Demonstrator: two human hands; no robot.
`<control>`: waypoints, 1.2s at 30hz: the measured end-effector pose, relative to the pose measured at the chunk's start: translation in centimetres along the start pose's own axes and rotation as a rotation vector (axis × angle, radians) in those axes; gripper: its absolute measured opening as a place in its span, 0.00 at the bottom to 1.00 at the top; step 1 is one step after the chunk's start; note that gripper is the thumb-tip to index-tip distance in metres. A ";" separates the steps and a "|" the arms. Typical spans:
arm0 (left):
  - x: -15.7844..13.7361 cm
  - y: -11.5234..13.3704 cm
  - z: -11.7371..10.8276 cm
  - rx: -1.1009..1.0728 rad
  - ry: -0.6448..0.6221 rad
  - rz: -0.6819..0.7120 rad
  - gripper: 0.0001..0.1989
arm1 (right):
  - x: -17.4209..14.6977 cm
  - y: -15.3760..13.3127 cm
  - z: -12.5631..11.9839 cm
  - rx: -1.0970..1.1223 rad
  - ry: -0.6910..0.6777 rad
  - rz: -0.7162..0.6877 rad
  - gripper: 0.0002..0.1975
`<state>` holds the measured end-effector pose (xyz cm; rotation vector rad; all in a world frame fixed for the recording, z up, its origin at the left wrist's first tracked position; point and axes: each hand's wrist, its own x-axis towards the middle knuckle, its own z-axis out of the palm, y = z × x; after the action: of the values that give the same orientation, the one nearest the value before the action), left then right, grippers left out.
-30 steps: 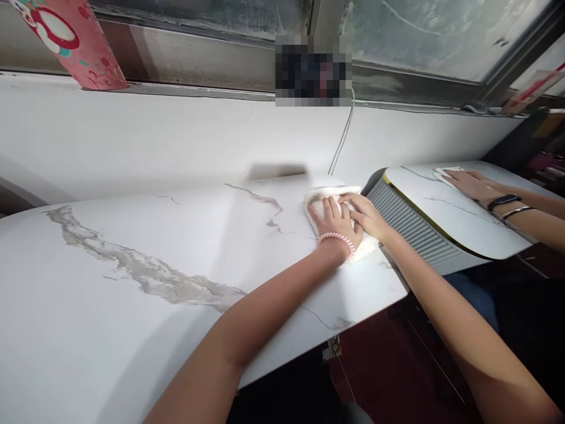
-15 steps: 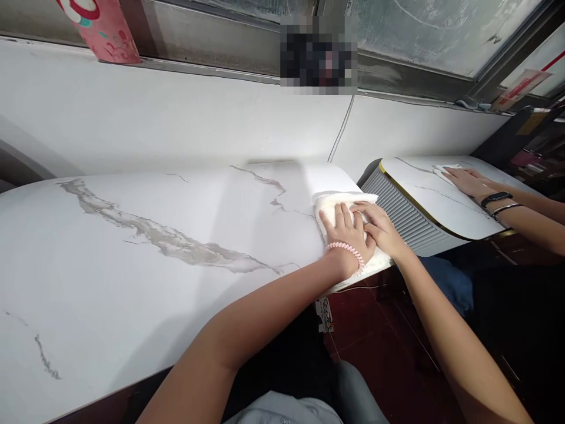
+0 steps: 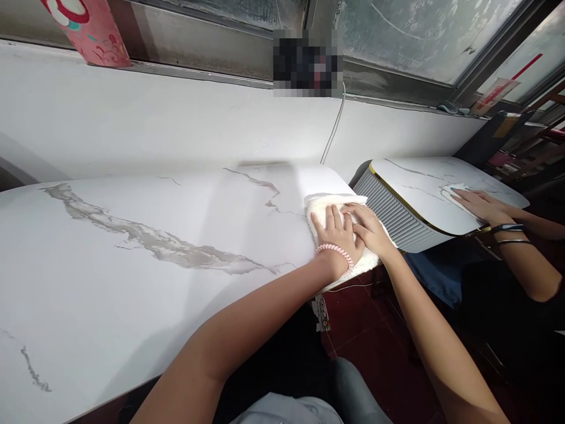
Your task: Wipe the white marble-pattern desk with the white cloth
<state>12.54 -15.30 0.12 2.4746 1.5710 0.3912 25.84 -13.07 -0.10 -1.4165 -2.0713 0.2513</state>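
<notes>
A cream-white towel (image 3: 364, 259) lies at the right end of a white marble-patterned table top (image 3: 132, 306). My left hand (image 3: 338, 232), with a pink coiled band at the wrist, presses flat on the towel with its fingers spread. Beside it, my right hand (image 3: 369, 231) rests on the towel's right part, fingers stretched towards the left and reaching close to the left hand's fingers. Both palms face down, so their undersides are hidden. A fold of the towel shows beyond the fingertips, and its near edge reaches the table's front edge.
Another marble-topped table (image 3: 424, 182) with a gold rim and ribbed side stands to the right. There a co-worker's hands (image 3: 479, 205) press a white cloth (image 3: 451, 191). A white wall (image 3: 176, 123) and windows run behind. A cable (image 3: 333, 132) hangs down the wall.
The view has turned slightly right. My hands and the towel keep nearly the same place on the table. The co-worker's hands and cloth have shifted right and nearer along the other table top.
</notes>
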 end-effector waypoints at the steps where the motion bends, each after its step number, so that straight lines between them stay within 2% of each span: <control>1: -0.1 -0.1 -0.1 0.006 -0.009 -0.001 0.32 | 0.0 -0.1 0.1 0.001 0.002 0.001 0.19; 5: -0.5 -0.8 -0.7 0.030 -0.037 0.013 0.32 | 0.1 -0.8 0.6 0.005 0.021 0.007 0.19; 9: -0.7 -2.3 -0.9 0.037 -0.006 0.028 0.32 | 0.7 -1.8 1.5 0.005 0.031 0.010 0.18; 18: 0.0 -6.1 -1.4 0.051 0.019 -0.014 0.32 | 4.1 -3.6 4.0 -0.005 -0.002 -0.007 0.14; 24: 1.8 -7.5 -2.0 0.080 -0.033 -0.060 0.32 | 6.6 -3.2 5.0 0.004 0.001 -0.028 0.14; 36: 7.3 -11.5 -2.6 -0.002 0.002 -0.113 0.31 | 13.1 -1.5 7.6 -0.016 0.037 0.021 0.12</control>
<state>4.80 -3.81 0.08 2.3705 1.7010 0.3775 17.10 -0.65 -0.49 -1.4428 -2.0336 0.2156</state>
